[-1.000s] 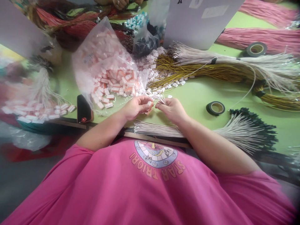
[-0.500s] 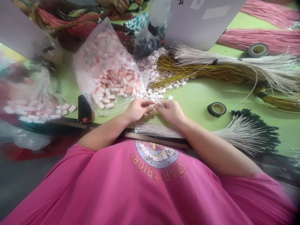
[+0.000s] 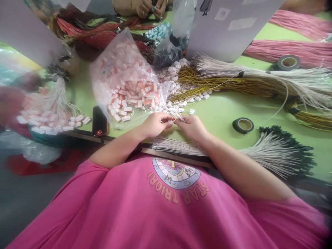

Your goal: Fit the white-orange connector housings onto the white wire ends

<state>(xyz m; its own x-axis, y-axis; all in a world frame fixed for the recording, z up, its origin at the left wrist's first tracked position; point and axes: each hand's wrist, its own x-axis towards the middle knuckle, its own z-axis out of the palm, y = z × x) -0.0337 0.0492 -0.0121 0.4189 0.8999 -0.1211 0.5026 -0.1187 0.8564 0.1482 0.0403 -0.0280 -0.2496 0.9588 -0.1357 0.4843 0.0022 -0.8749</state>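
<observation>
Close together above the table's front edge, my two hands meet fingertip to fingertip. My left hand point(image 3: 156, 124) pinches a small white plastic connector point(image 3: 170, 121), mostly covered by the fingers. In my right hand point(image 3: 192, 128) are several thin white wires point(image 3: 179, 117), their ends fanning up past the thumb and index finger. Whether a wire tip sits inside the connector I cannot tell. Beneath my hands a bundle of white wires point(image 3: 176, 145) lies along the table edge, its far end fitted with black connectors point(image 3: 298, 152).
A clear bag point(image 3: 111, 65) of white-and-orange connectors lies ahead, beside loose white connectors point(image 3: 192, 111). Black tape point(image 3: 243, 125) and yellow wires point(image 3: 233, 81) are to the right. A phone point(image 3: 100, 121) and finished-looking wire bunch point(image 3: 59, 107) sit left. Another person's hands point(image 3: 147, 7) work across the table.
The view has shifted slightly, so the table appears lower and further right. The connector in my left hand is now more covered by the fingers. Both hands keep their hold.
</observation>
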